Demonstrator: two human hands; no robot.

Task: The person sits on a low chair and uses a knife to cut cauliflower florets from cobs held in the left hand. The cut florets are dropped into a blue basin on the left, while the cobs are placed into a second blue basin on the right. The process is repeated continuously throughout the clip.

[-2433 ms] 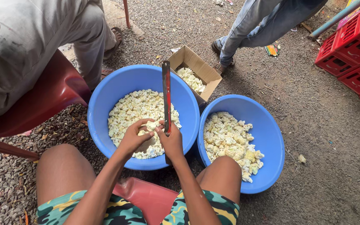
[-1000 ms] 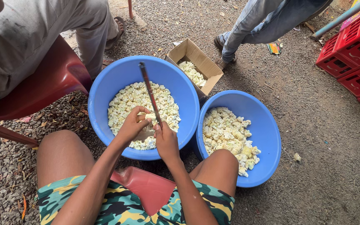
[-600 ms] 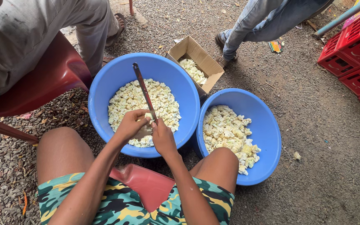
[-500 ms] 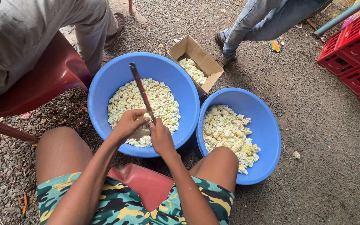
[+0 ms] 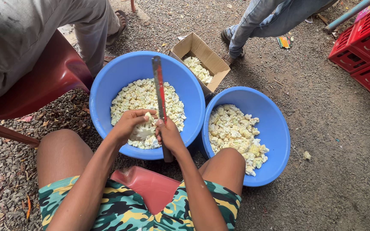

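Piece (image 5: 142,131) half-hidden under left hand (image 5: 129,124)

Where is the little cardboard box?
In the head view the cardboard box sits on the gravel at the top middle, just beyond the two blue basins, touching the left basin's rim, near another person's shoe.

The left hand (image 5: 127,124) cups a pale, ridged piece (image 5: 143,131) over the left blue basin (image 5: 108,85), which is heaped with cream-coloured chunks. The right hand (image 5: 170,136) grips a long blade with a red stripe (image 5: 159,87), possibly a saw blade, pointing away over the basin. Beside it stands a second blue basin (image 5: 275,128) of chunks, with a cardboard box (image 5: 213,64) behind.
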